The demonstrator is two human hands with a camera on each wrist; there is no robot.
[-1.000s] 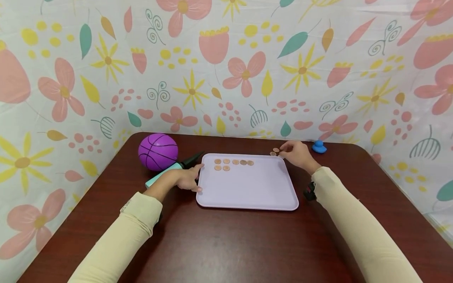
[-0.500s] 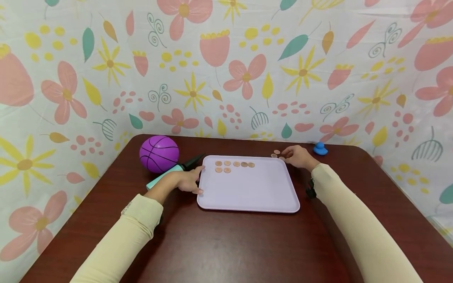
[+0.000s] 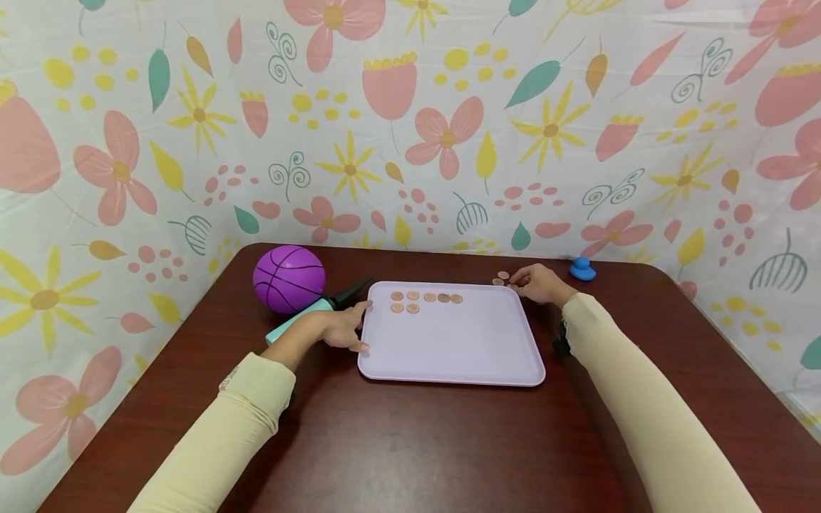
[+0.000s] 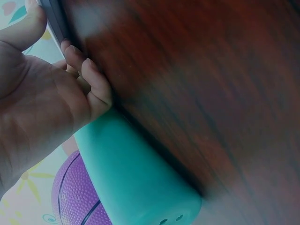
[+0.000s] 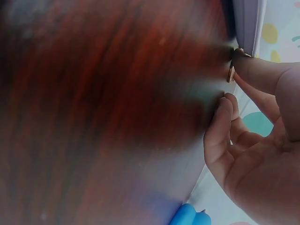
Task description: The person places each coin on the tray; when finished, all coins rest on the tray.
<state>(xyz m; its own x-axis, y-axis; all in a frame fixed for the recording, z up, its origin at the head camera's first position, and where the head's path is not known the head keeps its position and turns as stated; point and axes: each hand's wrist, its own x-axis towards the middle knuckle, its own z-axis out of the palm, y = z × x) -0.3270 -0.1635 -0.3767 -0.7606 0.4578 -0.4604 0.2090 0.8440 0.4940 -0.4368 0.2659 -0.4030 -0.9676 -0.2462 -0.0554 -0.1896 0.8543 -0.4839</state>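
My left hand (image 3: 343, 328) holds the left edge of a pale lilac tray (image 3: 449, 349), thumb and index finger on its rim. Several copper coins (image 3: 412, 308) lie flat on the tray, in two rows towards its far left. Past the tray's far right corner, my right hand (image 3: 540, 283) pinches at a coin (image 5: 230, 74) with thumb and index finger, low at the tabletop. Its other fingers curl loosely in the right wrist view. More coins (image 3: 503, 276) lie on the table just beyond, partly hidden by the fingers.
A purple ball with black lines (image 3: 288, 279) sits at the back left. Beside it, behind my left hand, lies a turquoise-handled object (image 4: 136, 173) with a black end. A blue rubber duck (image 3: 582, 268) stands right of my right hand. A patterned cloth backs the dark table (image 3: 410, 449).
My right hand has shifted slightly right and down, and its fingertips have settled at the coin near the tray corner. The left hand and the tray have stayed put.
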